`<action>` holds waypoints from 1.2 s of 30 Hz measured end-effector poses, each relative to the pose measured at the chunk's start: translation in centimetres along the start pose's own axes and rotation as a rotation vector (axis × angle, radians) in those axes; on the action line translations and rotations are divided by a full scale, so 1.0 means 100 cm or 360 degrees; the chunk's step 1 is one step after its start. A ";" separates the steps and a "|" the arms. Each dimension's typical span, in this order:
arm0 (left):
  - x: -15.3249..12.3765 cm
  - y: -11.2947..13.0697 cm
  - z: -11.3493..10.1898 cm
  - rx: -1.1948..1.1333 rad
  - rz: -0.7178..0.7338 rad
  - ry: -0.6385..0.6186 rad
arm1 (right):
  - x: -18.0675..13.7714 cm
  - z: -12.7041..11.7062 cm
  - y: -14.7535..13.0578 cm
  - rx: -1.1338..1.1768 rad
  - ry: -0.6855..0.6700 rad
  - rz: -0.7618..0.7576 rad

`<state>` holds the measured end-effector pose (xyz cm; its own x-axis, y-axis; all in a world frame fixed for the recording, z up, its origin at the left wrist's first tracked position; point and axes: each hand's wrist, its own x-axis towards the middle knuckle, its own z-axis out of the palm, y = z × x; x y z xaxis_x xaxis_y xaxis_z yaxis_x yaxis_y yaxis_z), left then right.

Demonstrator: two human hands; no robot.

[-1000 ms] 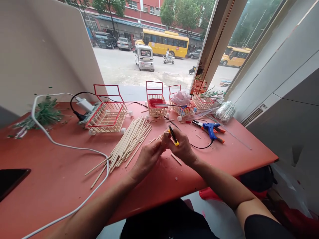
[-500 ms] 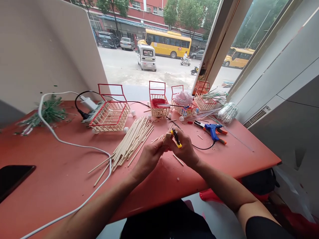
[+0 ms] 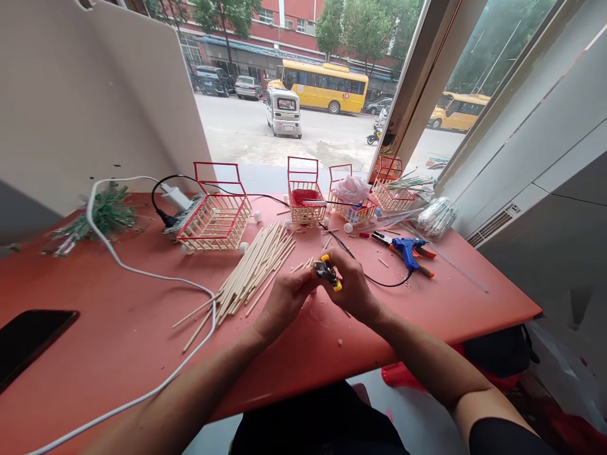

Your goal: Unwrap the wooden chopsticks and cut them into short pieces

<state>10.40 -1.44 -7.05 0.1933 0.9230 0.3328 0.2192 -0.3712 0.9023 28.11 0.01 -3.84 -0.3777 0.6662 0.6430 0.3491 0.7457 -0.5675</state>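
Above the middle of the red table, my right hand (image 3: 351, 287) is closed around small cutting pliers (image 3: 326, 272) with yellow grips and dark metal jaws. My left hand (image 3: 287, 297) meets it, fingers pinched at the jaws. What the left fingers hold is mostly covered by the pliers and fingers; pale wooden stick ends showed there a moment earlier. Left of the hands lies a loose pile of thin wooden sticks (image 3: 258, 268). A few short cut pieces (image 3: 303, 264) are scattered just beyond the fingers.
Miniature carts of sticks with red handles stand along the back, including a large cart (image 3: 215, 221) and a middle cart (image 3: 306, 199). A blue glue gun (image 3: 406, 249) lies right. A white cable (image 3: 156, 272) crosses the left side, near a black phone (image 3: 33, 338).
The pliers have turned in my right hand, so their dark jaws now face up towards me and cover the wooden ends at my left fingertips. The view has shifted slightly.
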 end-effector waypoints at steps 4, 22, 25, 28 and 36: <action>0.000 -0.002 0.002 0.0004 0.0032 0.0035 | 0.000 0.001 0.000 0.0001 -0.0016 0.0036; -0.003 0.008 0.002 -0.0817 -0.0547 -0.0319 | 0.009 0.006 0.012 0.0557 0.0008 0.0836; -0.005 0.008 0.000 -0.0868 -0.0646 -0.0330 | 0.009 0.007 0.013 0.0707 -0.0070 0.0995; -0.005 0.010 -0.001 -0.0885 -0.0693 -0.0334 | 0.010 0.007 0.013 0.0759 -0.0086 0.1027; -0.006 0.012 0.003 -0.0949 -0.0689 -0.0255 | 0.009 0.008 0.016 0.0634 -0.0040 0.0933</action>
<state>10.86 -2.44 -6.30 0.3543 0.9310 -0.0882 -0.2390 0.1813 0.9539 27.61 1.81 -4.56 -0.2447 0.9555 0.1647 0.1628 0.2079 -0.9645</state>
